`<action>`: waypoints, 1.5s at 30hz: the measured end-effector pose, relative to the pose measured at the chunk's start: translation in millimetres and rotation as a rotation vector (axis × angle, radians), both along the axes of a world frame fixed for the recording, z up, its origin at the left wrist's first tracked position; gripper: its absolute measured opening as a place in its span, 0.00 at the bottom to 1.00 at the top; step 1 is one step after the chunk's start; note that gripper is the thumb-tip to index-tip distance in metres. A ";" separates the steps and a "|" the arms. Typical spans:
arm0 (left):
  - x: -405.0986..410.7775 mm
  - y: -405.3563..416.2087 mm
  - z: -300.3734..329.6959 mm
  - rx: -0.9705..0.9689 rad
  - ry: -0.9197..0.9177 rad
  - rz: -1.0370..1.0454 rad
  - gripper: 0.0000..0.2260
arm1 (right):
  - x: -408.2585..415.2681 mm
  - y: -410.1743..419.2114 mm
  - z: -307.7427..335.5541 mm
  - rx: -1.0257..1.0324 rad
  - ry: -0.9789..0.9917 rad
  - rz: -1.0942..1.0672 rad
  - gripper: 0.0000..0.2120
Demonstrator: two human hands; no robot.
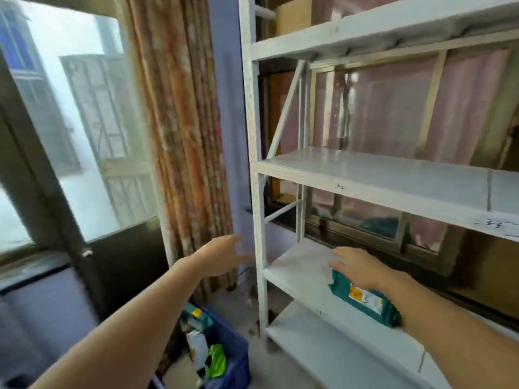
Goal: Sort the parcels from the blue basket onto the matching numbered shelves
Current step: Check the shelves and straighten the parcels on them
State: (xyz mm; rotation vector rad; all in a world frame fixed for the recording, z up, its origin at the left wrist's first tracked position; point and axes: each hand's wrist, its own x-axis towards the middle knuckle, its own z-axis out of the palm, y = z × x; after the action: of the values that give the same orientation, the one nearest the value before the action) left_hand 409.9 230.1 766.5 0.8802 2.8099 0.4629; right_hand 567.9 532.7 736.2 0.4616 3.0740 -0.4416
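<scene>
A teal parcel [368,301] with a yellow-and-white label lies on a low white shelf board [297,268] of the metal rack. My right hand [355,266] rests flat on the parcel's left end, fingers spread, not closed around it. My left hand [222,254] hovers open and empty to the left of the rack's front post [254,164]. The blue basket [233,357] stands on the floor at the bottom, holding several parcels, one white [198,348] and one green [216,360]. Handwritten numbers mark the front edge of the shelf above [393,175].
A patterned curtain [182,122] hangs left of the rack, beside a large window [70,122]. A cardboard box [293,16] sits on the top shelf. A lower shelf board [323,346] lies under the parcel's shelf. The view is blurred.
</scene>
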 end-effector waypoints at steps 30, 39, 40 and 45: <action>-88.8 -204.1 -173.7 -0.199 -0.402 0.595 0.38 | -297.9 -168.6 -161.1 -0.016 -0.470 0.598 0.32; -165.8 -215.1 -228.4 -0.247 -0.495 0.525 0.34 | -362.7 -200.8 -207.5 0.016 -0.587 0.611 0.34; -175.6 -216.7 -234.7 -0.266 -0.499 0.509 0.33 | -370.4 -203.6 -212.0 0.018 -0.595 0.602 0.34; -226.8 -225.3 -246.2 -0.300 -0.516 0.419 0.28 | -409.9 -216.9 -224.0 0.011 -0.615 0.580 0.34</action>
State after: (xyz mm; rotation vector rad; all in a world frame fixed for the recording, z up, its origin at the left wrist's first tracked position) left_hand 183.1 4.8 520.3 0.0826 2.4679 0.2562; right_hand 158.0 315.9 512.3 -0.2604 2.4426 -0.2060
